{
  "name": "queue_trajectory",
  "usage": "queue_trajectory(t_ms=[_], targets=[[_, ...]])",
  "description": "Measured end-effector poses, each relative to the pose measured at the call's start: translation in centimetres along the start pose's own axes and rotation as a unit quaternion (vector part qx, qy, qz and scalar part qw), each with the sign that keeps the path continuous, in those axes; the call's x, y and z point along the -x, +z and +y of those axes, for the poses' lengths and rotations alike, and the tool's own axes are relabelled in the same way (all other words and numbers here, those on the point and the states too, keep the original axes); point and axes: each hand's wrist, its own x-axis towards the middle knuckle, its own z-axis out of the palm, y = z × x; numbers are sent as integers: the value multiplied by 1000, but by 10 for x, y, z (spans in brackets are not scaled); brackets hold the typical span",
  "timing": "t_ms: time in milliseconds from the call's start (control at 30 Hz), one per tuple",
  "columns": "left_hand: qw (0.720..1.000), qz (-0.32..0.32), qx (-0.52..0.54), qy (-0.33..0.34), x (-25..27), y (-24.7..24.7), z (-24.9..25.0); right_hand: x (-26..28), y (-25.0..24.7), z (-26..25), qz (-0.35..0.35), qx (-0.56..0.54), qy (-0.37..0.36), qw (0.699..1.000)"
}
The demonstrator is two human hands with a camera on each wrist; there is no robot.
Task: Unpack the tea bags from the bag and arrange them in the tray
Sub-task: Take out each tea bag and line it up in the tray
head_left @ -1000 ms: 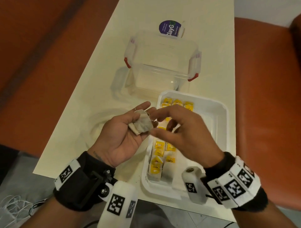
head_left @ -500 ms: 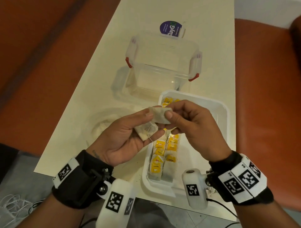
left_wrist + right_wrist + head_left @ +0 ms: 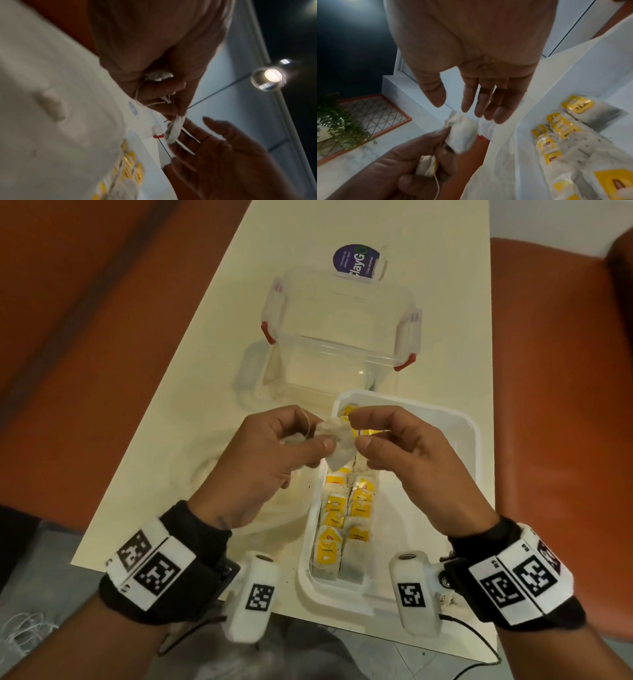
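Observation:
My left hand pinches a crumpled white tea bag between thumb and fingers above the near-left corner of the white tray. A second tea bag with its string is tucked in the same palm. My right hand hovers just right of the pinched tea bag; the right wrist view shows its fingers straight and holding nothing. Two rows of tea bags with yellow tags lie along the tray's left side.
A clear plastic container with red clasps stands just beyond the tray, its purple-labelled lid behind it. A thin clear plastic bag lies on the cream table under my left hand. Orange seats flank the table.
My right hand pinched a tea bag half a second ago; now its fingers are spread and the left hand, turned palm-down, holds that bag. Both hands rose slightly toward the tray's far end.

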Motion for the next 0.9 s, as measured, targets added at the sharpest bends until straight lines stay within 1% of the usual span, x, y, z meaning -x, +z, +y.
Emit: queue_trajectory(t_ms=[33,100,167,233,333,367,467,533,600,633,700,767,800,833,900], targets=[[999,-13,-41,13,-1,-2,1,0,-1,-3,-5,14,-5,1000],[997,-35,-72,19,-2,-2,3,-2,-4,-7,-12,40,-24,999],[997,-48,-56,9,-3,1,3,-4,-6,-9,-17,43,-35,998],[998,-61,-17,-21,-3,5,2,-5,-9,-9,-19,1,-33,999],[993,-97,20,-64,-1,13,-2,-4,-13,-9,-10,-51,-21,998],[992,-99,28,-72,0,17,-3,-3,-14,-9,-9,-54,-22,998],[994,-71,32,-78,-1,24,-6,-2,-17,-7,-13,-48,-11,999],[995,-65,11,-73,-2,26,-9,-1,-19,-4,-24,-33,-4,999],[995,-72,-9,-74,-1,26,-11,1,-22,-3,-21,-24,-3,999],[994,-76,-12,-78,-1,26,-11,1,-24,-3,-8,-27,-2,1000],[993,-68,-2,-98,1,24,-11,-2,-34,-2,46,-41,0,998],[990,-43,39,-128,3,20,-12,-10,-46,5,116,-39,7,992],[987,-32,68,-143,4,17,-13,-15,-53,12,144,-18,14,989],[983,-24,98,-156,5,15,-13,-19,-58,19,159,12,25,987],[972,-21,157,-173,8,10,-15,-27,-64,32,144,70,54,986]])
